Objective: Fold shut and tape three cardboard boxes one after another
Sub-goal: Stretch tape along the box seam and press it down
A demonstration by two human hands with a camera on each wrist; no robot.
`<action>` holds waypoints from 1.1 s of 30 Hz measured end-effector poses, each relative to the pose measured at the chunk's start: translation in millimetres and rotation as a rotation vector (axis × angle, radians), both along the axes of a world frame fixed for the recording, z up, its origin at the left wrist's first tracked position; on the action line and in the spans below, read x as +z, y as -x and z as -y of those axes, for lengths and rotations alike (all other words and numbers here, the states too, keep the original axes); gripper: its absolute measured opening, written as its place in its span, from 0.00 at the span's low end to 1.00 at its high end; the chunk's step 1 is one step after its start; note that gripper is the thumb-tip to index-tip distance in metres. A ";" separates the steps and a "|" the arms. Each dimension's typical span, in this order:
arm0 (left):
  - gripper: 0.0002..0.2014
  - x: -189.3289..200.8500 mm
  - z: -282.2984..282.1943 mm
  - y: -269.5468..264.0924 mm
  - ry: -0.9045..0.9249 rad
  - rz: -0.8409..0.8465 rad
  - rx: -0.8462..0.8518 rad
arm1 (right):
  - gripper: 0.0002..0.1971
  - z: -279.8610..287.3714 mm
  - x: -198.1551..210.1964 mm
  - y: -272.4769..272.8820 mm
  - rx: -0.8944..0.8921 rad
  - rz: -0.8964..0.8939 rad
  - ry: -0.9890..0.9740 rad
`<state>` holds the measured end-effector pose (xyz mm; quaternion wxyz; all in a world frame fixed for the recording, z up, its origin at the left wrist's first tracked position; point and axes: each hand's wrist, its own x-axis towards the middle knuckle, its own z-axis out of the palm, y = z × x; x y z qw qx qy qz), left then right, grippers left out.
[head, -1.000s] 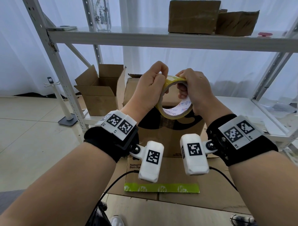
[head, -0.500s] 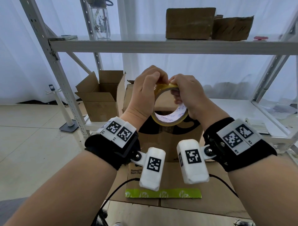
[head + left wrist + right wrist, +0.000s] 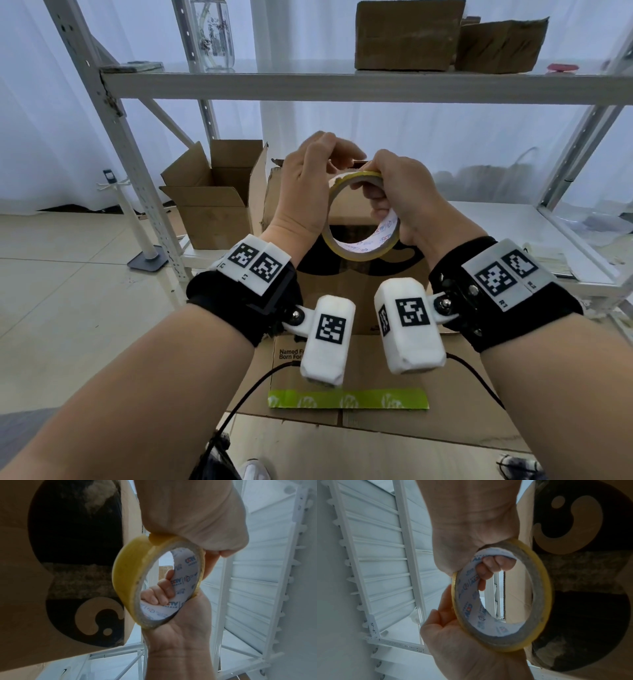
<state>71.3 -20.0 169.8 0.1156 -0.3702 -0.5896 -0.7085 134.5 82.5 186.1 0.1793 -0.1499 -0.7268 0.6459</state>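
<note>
A yellow tape roll [image 3: 363, 255] with a printed white core is held upright in the air by both hands. My right hand [image 3: 404, 192] grips its right side, fingers hooked through the core [image 3: 489, 623]. My left hand [image 3: 329, 161] curls over the roll's top left edge and pinches the outer layer [image 3: 126, 577]. Just behind and below the roll stands a large cardboard box [image 3: 363, 380] with a black logo. Its near flap lies flat toward me and bears a green tape strip [image 3: 347, 399]. An open smaller box [image 3: 212, 205] sits to the left.
A white metal rack [image 3: 113, 102] frames the scene, and its upper shelf carries two closed cardboard boxes [image 3: 407, 37] and a glass jar [image 3: 212, 34]. A white stand [image 3: 137, 233] is on the tiled floor at left. Papers [image 3: 548, 260] lie on the lower shelf at right.
Both hands have kept the roll. My left fingers have shifted along its top edge and lifted a little. The head view has tilted up slightly.
</note>
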 end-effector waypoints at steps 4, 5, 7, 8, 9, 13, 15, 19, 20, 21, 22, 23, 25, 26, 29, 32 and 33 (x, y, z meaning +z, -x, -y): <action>0.25 -0.4 -0.7 -0.8 0.011 0.052 -0.019 | 0.17 -0.3 -2.4 1.9 0.012 0.042 0.025; 0.25 -0.2 -0.7 -1.0 -0.001 0.072 -0.009 | 0.17 -0.1 -2.7 2.3 0.014 0.047 0.034; 0.25 0.2 -0.9 -2.2 -0.017 0.100 0.022 | 0.17 0.0 -2.2 2.8 0.008 0.054 0.042; 0.24 0.0 -1.5 -3.2 -0.020 0.106 0.028 | 0.17 -0.3 -1.9 2.7 0.002 0.054 0.038; 0.23 -0.2 -1.8 -4.5 -0.022 0.108 0.027 | 0.17 -0.7 -1.3 2.2 -0.004 0.052 0.035; 0.22 1.9 -0.4 -5.4 -0.017 0.075 -0.032 | 0.17 -1.3 -0.3 1.2 -0.001 0.035 0.049; 0.23 2.6 1.5 -3.9 0.000 0.076 -0.082 | 0.17 -0.7 -1.1 1.8 0.006 0.042 0.057; 0.25 0.3 2.4 -2.8 0.033 0.109 -0.050 | 0.17 0.6 -5.6 3.1 0.022 0.057 0.089; 0.25 -0.3 2.2 -3.0 0.028 0.117 -0.032 | 0.17 0.8 -6.4 3.5 0.021 0.059 0.096; 0.25 -0.2 2.2 -2.9 0.023 0.121 -0.013 | 0.17 0.8 -6.6 3.9 0.020 0.061 0.101; 0.25 -0.1 2.0 -2.3 0.020 0.122 0.004 | 0.17 0.7 -6.7 4.4 0.022 0.062 0.107; 0.26 0.3 1.6 -2.3 0.019 0.122 0.014 | 0.17 0.6 -6.5 4.9 0.023 0.061 0.114; 0.26 0.3 0.8 -3.1 0.003 0.117 0.015 | 0.17 0.2 -6.7 5.7 0.021 0.060 0.121; 0.25 -0.2 0.3 -3.2 -0.016 0.115 0.009 | 0.16 -0.1 -7.1 5.7 0.018 0.062 0.117; 0.26 -2.9 -0.8 -2.6 -0.037 0.127 0.007 | 0.15 -0.4 -9.0 6.0 0.019 0.070 0.111; 0.25 -4.9 -1.4 -2.4 -0.009 0.140 0.010 | 0.16 -1.2 -9.6 6.1 0.019 0.065 0.133; 0.24 -4.3 -1.5 -3.0 -0.002 0.140 0.021 | 0.16 -1.6 -9.4 6.2 0.018 0.063 0.142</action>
